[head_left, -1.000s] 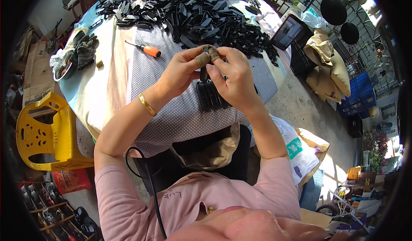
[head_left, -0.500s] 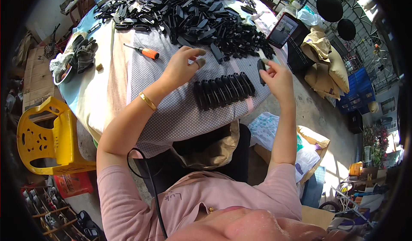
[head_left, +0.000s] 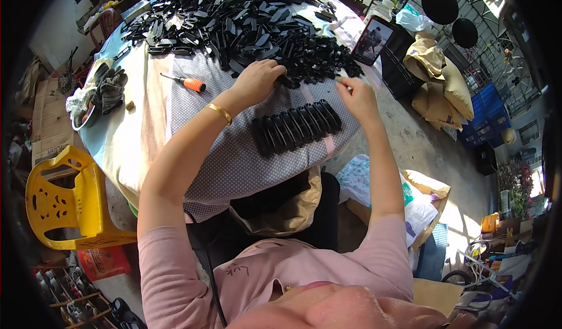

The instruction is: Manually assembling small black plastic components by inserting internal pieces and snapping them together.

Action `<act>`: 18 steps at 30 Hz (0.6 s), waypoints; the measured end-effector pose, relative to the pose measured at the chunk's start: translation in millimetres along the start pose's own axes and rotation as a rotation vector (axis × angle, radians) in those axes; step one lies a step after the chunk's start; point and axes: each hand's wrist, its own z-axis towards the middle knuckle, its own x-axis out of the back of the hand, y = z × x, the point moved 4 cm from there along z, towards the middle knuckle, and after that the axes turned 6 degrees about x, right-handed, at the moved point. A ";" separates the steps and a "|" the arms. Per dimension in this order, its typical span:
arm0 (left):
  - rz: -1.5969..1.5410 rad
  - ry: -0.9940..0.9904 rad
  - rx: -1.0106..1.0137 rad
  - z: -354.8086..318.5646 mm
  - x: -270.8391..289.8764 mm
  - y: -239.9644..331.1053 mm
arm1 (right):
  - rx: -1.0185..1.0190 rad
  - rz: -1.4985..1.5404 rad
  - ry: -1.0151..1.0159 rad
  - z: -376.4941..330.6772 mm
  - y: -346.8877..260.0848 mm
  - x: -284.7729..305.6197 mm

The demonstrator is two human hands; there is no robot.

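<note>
The left hand [head_left: 261,82] is bent over the near rim of the pile [head_left: 252,21], which spreads along the counter's [head_left: 213,165] far edge; a dark piece [head_left: 288,83] lies at its fingertips, though I cannot tell if it is pinched; the right hand [head_left: 359,99], toward the counter's right edge, has thumb and forefinger pressed together just beside the small parts [head_left: 346,65]; whether anything is between them I cannot tell. The row [head_left: 297,128] of black pieces lies near the counter's near edge, right of its middle.

To pick well, I would take loose pieces from the rim, lift straight up so neighbours don't drag, and keep both forearms off the row; the screwdriver [head_left: 192,84] is best left well apart.

At the counter's left edge a bowl [head_left: 78,127] holds something brownish, with clear plastic [head_left: 76,103] and gloves [head_left: 111,90] by it; the paper bag [head_left: 309,203] below the near edge gapes, its inside too dark to read; a carton [head_left: 443,204] on the floor stands against a white bag [head_left: 414,213].
</note>
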 end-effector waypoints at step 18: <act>-0.394 0.050 0.297 -53.5 48.8 -11.0 | -0.038 0.018 0.025 28.2 34.7 -26.3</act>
